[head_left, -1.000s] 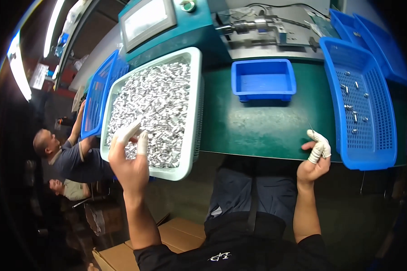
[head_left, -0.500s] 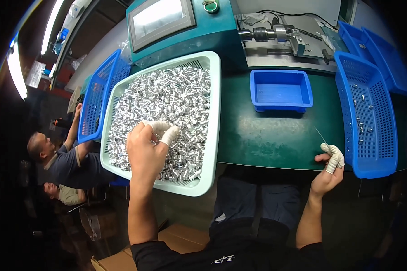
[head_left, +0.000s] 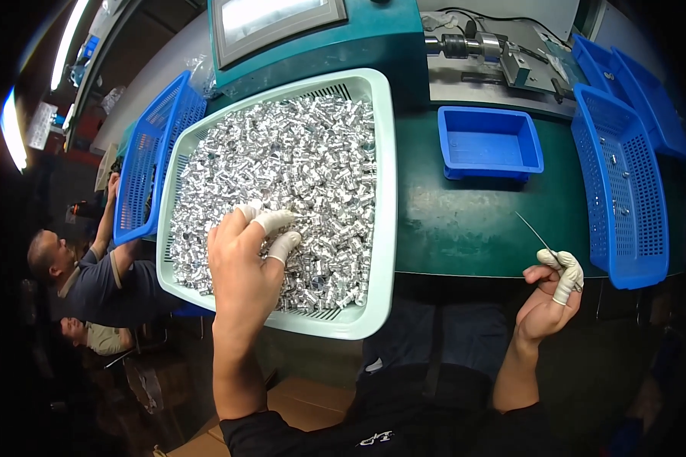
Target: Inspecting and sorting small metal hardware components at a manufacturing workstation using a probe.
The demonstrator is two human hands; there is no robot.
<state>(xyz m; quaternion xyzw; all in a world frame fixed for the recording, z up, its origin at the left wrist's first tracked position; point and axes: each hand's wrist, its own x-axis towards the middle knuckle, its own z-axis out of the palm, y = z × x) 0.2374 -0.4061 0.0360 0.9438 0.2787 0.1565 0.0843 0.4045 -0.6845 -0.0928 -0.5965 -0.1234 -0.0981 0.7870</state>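
My left hand (head_left: 250, 263) is over a pale green plastic basket (head_left: 385, 183) heaped with small shiny metal fittings (head_left: 282, 160). White finger covers sheathe several of its fingertips. Thumb and forefinger stand apart, close above the fittings, and no part shows between them. My right hand (head_left: 550, 297), with white covers on its fingers too, is at the front edge of the green table. Its fingers close round a thin metal rod (head_left: 536, 230), whose free end points up and to the left.
A small blue bin (head_left: 492, 169) stands beyond my right hand. The blue basket (head_left: 636, 274) at right holds several loose fittings. Behind are a teal machine (head_left: 320, 49) and a metal spindle fixture (head_left: 472, 47). Another blue basket (head_left: 126, 228) sits at left, near a seated person (head_left: 91, 270).
The view has shifted slightly. My left thumb and forefinger have spread further apart over the fittings. My right hand still holds the rod, now tilted further to the left.
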